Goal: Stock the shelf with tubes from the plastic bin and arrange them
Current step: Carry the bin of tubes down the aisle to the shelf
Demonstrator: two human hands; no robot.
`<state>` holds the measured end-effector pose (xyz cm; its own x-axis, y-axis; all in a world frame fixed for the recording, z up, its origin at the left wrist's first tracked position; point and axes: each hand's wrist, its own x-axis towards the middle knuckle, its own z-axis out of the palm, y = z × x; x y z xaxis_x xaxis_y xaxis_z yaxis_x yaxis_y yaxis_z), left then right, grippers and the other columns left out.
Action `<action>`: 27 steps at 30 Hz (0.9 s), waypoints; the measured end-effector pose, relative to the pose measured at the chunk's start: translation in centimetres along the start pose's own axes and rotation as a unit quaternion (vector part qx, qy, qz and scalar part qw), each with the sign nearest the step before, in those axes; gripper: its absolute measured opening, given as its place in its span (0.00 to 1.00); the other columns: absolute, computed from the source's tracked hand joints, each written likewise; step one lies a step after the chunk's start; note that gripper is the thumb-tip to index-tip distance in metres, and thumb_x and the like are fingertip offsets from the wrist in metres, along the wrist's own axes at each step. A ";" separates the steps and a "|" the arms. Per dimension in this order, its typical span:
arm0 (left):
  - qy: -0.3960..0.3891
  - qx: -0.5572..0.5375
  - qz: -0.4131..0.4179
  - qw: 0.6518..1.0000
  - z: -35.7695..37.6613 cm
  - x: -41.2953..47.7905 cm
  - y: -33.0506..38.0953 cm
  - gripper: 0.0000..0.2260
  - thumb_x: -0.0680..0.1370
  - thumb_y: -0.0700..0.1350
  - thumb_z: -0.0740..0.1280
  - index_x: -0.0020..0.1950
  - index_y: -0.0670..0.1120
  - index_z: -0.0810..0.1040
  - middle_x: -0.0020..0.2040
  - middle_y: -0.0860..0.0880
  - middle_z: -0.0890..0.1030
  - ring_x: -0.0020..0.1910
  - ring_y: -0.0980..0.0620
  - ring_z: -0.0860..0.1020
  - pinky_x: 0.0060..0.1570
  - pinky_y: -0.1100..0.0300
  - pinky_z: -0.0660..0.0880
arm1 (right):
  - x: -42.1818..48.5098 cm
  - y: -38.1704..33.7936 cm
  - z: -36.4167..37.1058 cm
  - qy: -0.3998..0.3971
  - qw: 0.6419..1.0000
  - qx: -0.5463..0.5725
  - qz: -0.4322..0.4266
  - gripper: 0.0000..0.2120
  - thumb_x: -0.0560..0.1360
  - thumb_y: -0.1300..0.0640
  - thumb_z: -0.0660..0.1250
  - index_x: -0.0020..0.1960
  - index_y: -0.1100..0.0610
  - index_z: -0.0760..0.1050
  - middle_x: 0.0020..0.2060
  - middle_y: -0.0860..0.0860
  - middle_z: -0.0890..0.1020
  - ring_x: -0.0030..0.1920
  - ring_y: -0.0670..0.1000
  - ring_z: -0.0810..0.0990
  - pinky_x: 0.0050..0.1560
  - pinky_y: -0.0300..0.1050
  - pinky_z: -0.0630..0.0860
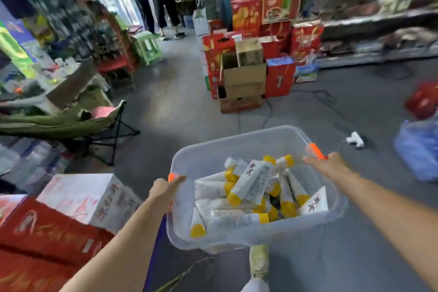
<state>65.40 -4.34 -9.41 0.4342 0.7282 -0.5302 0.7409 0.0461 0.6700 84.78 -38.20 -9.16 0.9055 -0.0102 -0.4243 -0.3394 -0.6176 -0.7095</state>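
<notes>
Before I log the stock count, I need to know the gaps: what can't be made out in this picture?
Head view:
- tubes in the plastic bin: lower ones buried under the pile, so no count.
- shelf, upper right: motion blur, goods unreadable.
- left hand and right hand: fingertips hidden behind the bin's rim.
- standing people: cut off by the top edge.

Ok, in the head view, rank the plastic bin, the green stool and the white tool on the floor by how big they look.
1. plastic bin
2. green stool
3. white tool
The stool stands much farther off than the bin, so that gap may be nearness, not true size.
</notes>
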 end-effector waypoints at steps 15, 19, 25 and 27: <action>-0.154 0.124 0.118 0.973 29.7 15.3 35.1 0.22 0.71 0.56 0.73 0.51 0.38 0.77 0.37 0.45 0.77 0.33 0.46 0.76 0.30 0.60 0.69 | 27.6 -1.6 -16.9 0.169 0.966 0.130 0.144 0.30 0.68 0.42 0.73 0.56 0.66 0.74 0.48 0.59 0.78 0.45 0.58 0.76 0.44 0.48 0.71; -0.179 0.135 0.136 0.965 39.5 19.6 43.0 0.27 0.65 0.58 0.76 0.50 0.37 0.80 0.42 0.42 0.82 0.38 0.43 0.81 0.40 0.54 0.77 | 36.3 -1.9 -21.5 0.199 0.957 0.150 0.148 0.23 0.68 0.44 0.74 0.48 0.62 0.74 0.45 0.58 0.79 0.43 0.57 0.77 0.47 0.50 0.75; -0.179 0.144 0.116 0.966 53.7 23.7 54.1 0.20 0.71 0.54 0.74 0.40 0.37 0.76 0.31 0.45 0.73 0.29 0.47 0.71 0.32 0.59 0.66 | 52.7 -1.7 -29.5 0.218 0.949 0.170 0.152 0.28 0.60 0.36 0.73 0.49 0.56 0.78 0.45 0.57 0.82 0.45 0.58 0.81 0.49 0.56 0.79; -0.180 0.147 0.118 0.965 58.0 25.0 58.3 0.20 0.72 0.53 0.74 0.42 0.36 0.77 0.31 0.45 0.73 0.29 0.47 0.71 0.32 0.58 0.67 | 56.4 -3.8 -32.6 0.216 0.947 0.172 0.164 0.23 0.66 0.41 0.73 0.52 0.57 0.77 0.46 0.57 0.81 0.46 0.58 0.80 0.45 0.51 0.76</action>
<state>149.12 -23.10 -13.76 0.7192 0.4080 -0.5624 0.6902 -0.3267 0.6457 145.46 -62.00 -12.05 0.7314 -0.5237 -0.4369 -0.6163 -0.2333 -0.7522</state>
